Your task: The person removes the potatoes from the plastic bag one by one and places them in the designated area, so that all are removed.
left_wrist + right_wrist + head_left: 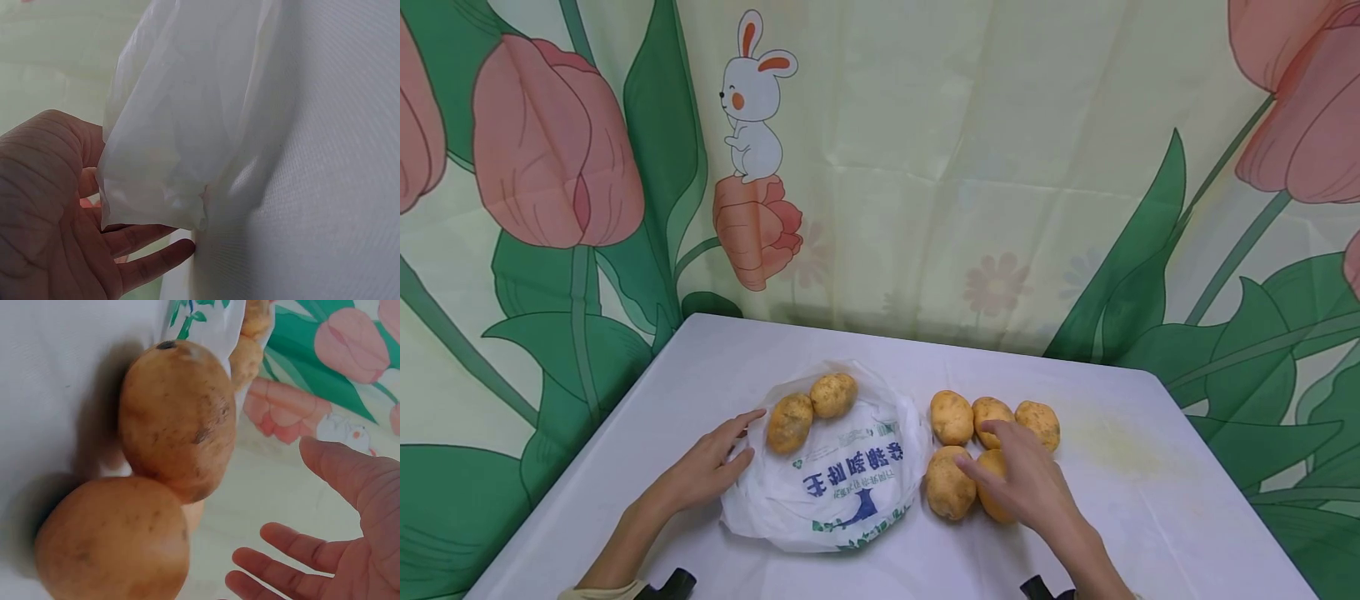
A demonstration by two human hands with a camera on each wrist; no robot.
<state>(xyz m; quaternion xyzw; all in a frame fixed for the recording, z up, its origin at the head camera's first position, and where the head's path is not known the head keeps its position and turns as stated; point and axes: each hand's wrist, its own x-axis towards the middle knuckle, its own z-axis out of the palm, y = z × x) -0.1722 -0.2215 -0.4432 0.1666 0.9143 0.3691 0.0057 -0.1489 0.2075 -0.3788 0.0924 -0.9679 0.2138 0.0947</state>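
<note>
A white plastic bag (887, 408) with blue and green print lies spread on the table. Two potatoes, one larger (789, 425) and one rounder (834, 395), rest on its left and far part. My left hand (711, 462) is at the bag's left edge, thumb and fingers apart; in the left wrist view some fingers pass behind the thin plastic. Several loose potatoes (951, 483) sit in two rows right of the bag. Over them hovers my right hand (1030, 483), fingers spread and partly covering the near right potato (995, 498). The right wrist view shows its palm beside two potatoes (178, 419), holding nothing.
A white cloth covers the table (1150, 500), with a faint yellowish stain at the right. Behind the far edge hangs a curtain (910, 208) printed with tulips and a rabbit. Dark wrist mounts show at the bottom of the head view.
</note>
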